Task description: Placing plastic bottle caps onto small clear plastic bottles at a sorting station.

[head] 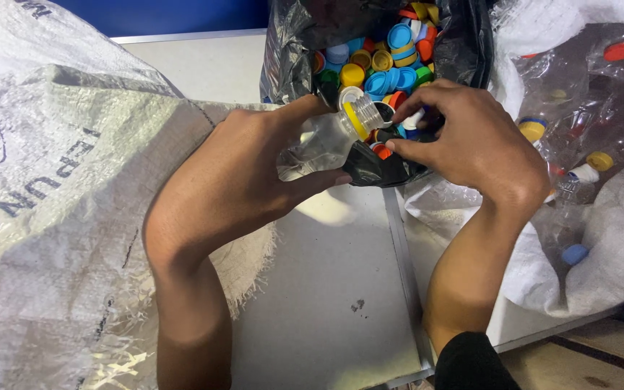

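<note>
My left hand (pixel 243 170) grips a crushed clear plastic bottle (pixel 321 144) with a yellow neck ring (pixel 356 119) and no cap, its mouth pointing toward a black plastic bag (pixel 464 50). The bag is full of loose bottle caps (pixel 384 61) in blue, yellow, orange and green. My right hand (pixel 471 137) hovers over the bag's front edge, just right of the bottle's mouth, with its fingers curled; a small whitish cap appears pinched at the fingertips, though this is partly hidden.
A large woven white sack (pixel 52 188) with frayed edges lies at the left. At the right, a clear bag (pixel 586 123) holds several capped plastic bottles on white sacking. A grey-white table top (pixel 326 289) lies beneath, with a wooden pallet (pixel 601 354) at lower right.
</note>
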